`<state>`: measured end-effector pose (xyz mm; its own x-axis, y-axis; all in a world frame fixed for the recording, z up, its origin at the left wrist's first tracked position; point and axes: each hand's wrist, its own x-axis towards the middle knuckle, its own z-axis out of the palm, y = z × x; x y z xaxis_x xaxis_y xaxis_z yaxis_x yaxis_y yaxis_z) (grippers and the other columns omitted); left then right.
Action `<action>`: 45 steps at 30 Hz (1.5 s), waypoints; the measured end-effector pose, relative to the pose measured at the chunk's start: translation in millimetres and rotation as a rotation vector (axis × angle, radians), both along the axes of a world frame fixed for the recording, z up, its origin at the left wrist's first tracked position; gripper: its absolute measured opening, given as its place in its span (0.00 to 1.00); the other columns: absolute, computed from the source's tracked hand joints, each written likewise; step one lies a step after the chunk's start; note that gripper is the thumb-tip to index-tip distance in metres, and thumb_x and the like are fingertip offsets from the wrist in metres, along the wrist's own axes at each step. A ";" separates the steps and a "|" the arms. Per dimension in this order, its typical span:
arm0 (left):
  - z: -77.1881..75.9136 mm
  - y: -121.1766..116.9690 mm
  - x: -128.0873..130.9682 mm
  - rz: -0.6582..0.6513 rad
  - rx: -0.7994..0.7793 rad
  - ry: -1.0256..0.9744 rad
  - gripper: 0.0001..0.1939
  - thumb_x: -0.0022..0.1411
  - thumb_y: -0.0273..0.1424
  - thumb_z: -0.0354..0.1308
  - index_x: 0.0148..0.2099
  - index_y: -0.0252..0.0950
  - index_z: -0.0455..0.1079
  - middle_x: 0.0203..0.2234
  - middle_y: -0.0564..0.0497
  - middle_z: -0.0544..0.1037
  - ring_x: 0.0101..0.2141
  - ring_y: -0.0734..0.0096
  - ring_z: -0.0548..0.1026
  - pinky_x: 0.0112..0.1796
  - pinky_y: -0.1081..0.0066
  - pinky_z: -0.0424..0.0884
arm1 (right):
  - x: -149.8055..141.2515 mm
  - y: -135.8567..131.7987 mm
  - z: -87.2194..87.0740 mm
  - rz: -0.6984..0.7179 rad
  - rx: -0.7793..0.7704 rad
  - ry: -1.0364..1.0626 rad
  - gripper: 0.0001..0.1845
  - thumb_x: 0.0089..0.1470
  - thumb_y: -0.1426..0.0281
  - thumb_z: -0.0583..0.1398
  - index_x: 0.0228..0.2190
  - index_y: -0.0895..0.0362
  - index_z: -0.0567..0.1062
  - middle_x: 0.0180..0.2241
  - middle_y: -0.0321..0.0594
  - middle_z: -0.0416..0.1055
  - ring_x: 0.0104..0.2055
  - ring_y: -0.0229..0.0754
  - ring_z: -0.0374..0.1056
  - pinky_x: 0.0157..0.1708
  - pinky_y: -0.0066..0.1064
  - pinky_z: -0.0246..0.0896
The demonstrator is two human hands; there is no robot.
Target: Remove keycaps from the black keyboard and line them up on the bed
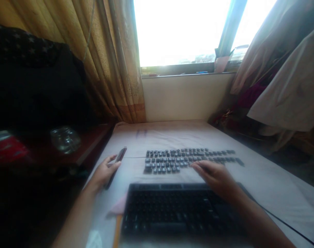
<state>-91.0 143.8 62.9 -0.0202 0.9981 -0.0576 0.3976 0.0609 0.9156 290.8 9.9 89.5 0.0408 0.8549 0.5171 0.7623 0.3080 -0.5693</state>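
My left hand (pixel 105 174) is closed around a long, narrow dark object (pixel 120 155) whose kind is blurred; it slants up over the left side of the covered surface. Several loose black keycaps (pixel 163 160) are laid out in rows beyond a black keyboard (pixel 169 206). My right hand (pixel 215 174) hovers at the near edge of the right-hand keycaps, thumb and fingers pinched together. Whatever is between those fingertips, if anything, is too small to make out. The keyboard lies below and between my arms, partly covered by my right forearm.
A black cable (pixel 283 222) runs off to the lower right. Pink cloth (pixel 119 206) and an orange strip (pixel 117 230) show beside the keyboard's left edge. To the left, a clear plastic container (pixel 65 139) sits on a dark red-brown table (pixel 94 141). Curtains and a window stand behind.
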 end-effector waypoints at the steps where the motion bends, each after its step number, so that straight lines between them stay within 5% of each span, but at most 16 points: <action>1: -1.6 1.0 2.0 0.006 0.026 0.094 0.20 0.66 0.35 0.60 0.58 0.36 0.67 0.48 0.45 0.76 0.43 0.60 0.79 0.42 0.59 0.77 | 0.3 -0.1 0.0 -0.003 -0.002 -0.001 0.17 0.58 0.59 0.57 0.30 0.55 0.81 0.30 0.44 0.82 0.31 0.48 0.79 0.33 0.36 0.74; 9: -8.7 -10.5 21.2 0.055 0.181 0.706 0.17 0.68 0.35 0.59 0.57 0.37 0.68 0.53 0.44 0.73 0.48 0.59 0.75 0.46 0.54 0.74 | 2.7 -4.4 5.2 0.008 -0.003 -0.010 0.15 0.58 0.60 0.58 0.31 0.55 0.81 0.30 0.43 0.82 0.32 0.47 0.79 0.33 0.35 0.73; 18: -15.5 -16.2 24.4 -0.004 0.186 0.886 0.17 0.68 0.35 0.59 0.57 0.37 0.68 0.52 0.44 0.73 0.47 0.60 0.76 0.45 0.56 0.75 | 3.5 -10.3 13.3 -0.049 0.047 -0.004 0.15 0.57 0.60 0.58 0.30 0.55 0.81 0.30 0.44 0.82 0.31 0.47 0.78 0.34 0.35 0.72; 24: 4.7 -9.5 15.2 -0.201 0.129 0.739 0.17 0.68 0.35 0.58 0.57 0.36 0.68 0.52 0.44 0.73 0.46 0.60 0.76 0.45 0.55 0.75 | 1.3 -14.7 17.5 -0.077 0.015 0.004 0.17 0.54 0.57 0.59 0.29 0.55 0.82 0.28 0.43 0.82 0.30 0.48 0.77 0.33 0.36 0.71; 31: 46.8 -19.9 -40.4 -0.372 0.058 0.355 0.13 0.66 0.34 0.62 0.51 0.37 0.72 0.49 0.47 0.77 0.47 0.59 0.76 0.47 0.58 0.74 | -0.6 -14.2 14.4 -0.115 -0.018 0.054 0.21 0.50 0.51 0.61 0.27 0.55 0.82 0.28 0.48 0.81 0.29 0.48 0.77 0.31 0.35 0.70; 38: 14.2 -29.8 -73.6 -0.118 0.197 0.029 0.18 0.68 0.35 0.59 0.57 0.35 0.67 0.52 0.44 0.73 0.46 0.59 0.76 0.44 0.55 0.75 | -6.0 -15.0 12.1 -0.115 -0.037 0.011 0.25 0.49 0.47 0.60 0.27 0.56 0.82 0.30 0.51 0.82 0.33 0.53 0.78 0.38 0.43 0.72; 41: 2.4 -26.1 -64.1 -0.041 0.276 -0.072 0.17 0.68 0.36 0.58 0.57 0.35 0.68 0.51 0.44 0.74 0.46 0.60 0.76 0.45 0.55 0.75 | -7.5 -16.4 13.9 -0.103 0.006 0.006 0.21 0.51 0.50 0.60 0.27 0.54 0.81 0.29 0.46 0.81 0.31 0.50 0.77 0.36 0.40 0.72; 45: 4.7 -21.9 -29.7 -0.053 0.337 -0.163 0.23 0.60 0.46 0.63 0.48 0.33 0.74 0.39 0.47 0.81 0.39 0.63 0.79 0.46 0.61 0.74 | -9.7 -17.8 19.4 -0.114 0.018 0.096 0.20 0.52 0.51 0.61 0.25 0.54 0.80 0.21 0.40 0.76 0.24 0.43 0.71 0.25 0.33 0.66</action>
